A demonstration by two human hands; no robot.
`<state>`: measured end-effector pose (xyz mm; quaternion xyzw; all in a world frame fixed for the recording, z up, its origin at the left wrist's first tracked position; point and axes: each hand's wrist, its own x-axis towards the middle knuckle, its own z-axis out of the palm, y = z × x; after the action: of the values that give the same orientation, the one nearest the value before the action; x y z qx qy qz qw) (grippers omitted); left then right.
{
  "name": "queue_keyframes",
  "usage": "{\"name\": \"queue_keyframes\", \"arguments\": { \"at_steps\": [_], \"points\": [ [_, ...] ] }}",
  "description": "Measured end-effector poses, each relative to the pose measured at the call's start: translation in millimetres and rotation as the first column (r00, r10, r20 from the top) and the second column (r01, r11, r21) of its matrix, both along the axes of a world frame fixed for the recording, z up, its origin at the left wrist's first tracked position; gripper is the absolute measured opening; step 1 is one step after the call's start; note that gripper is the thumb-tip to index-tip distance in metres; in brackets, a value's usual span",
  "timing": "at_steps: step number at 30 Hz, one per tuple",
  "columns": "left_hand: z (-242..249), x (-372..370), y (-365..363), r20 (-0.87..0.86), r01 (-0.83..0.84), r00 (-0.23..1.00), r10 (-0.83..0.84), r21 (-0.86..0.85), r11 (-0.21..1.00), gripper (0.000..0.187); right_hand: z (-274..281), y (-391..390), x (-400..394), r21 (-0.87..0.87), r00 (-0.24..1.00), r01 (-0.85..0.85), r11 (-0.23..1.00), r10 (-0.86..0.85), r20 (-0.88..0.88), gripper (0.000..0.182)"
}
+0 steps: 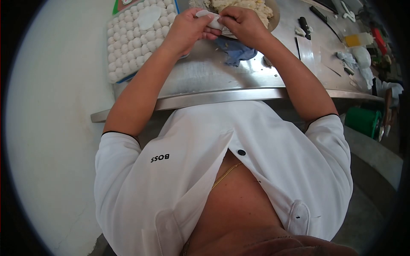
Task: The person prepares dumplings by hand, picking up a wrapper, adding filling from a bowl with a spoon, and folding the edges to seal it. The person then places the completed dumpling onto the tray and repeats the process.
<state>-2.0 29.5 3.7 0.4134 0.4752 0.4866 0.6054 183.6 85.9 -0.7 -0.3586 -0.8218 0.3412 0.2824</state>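
My left hand (191, 26) cradles a white dumpling wrapper (210, 19) on its curled fingers, thumb on top. At the wrapper's right end, my right hand (244, 24) pinches it with thumb and fingertips. What lies inside the wrapper is hidden. Just beyond both hands stands a metal bowl (276, 16) of pale, chunky filling (252, 6). To the left, a blue-edged tray (124, 79) carries rows of white dumplings (128, 45), with a flat round wrapper (149, 17) lying over some of them.
A crumpled blue cloth (235, 52) lies below the bowl on the steel table (200, 77). Rightward are a cleaver (305, 47), another black-handled knife (319, 14), a bottle of yellow liquid (358, 40) and a plastic bag (363, 59). A wall (55, 106) borders the left side.
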Motion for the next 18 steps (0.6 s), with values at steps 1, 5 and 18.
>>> {"name": "queue_keyframes", "arguments": {
  "at_steps": [1, 5, 18],
  "points": [
    [0.7, -1.6, -0.1, -0.034, 0.027, 0.999, -0.027, -0.008, 1.000, 0.028, -2.8, 0.9, -0.2, -0.017, 1.000, -0.014, 1.000, 0.014, -0.001, 0.017],
    [3.3, 0.1, -1.3, -0.098, 0.059, 0.993, -0.063, -0.050, 0.997, 0.030, 0.2, -5.8, -2.0, -0.003, 0.995, -0.025, 1.000, 0.024, -0.093, 0.017],
    [2.6, 3.4, 1.6, -0.038, -0.040, 0.999, 0.039, -0.028, 0.999, 0.030, -2.6, 1.5, 0.1, -0.061, 0.998, -0.011, 0.998, 0.008, -0.057, 0.017]
  ]
}}
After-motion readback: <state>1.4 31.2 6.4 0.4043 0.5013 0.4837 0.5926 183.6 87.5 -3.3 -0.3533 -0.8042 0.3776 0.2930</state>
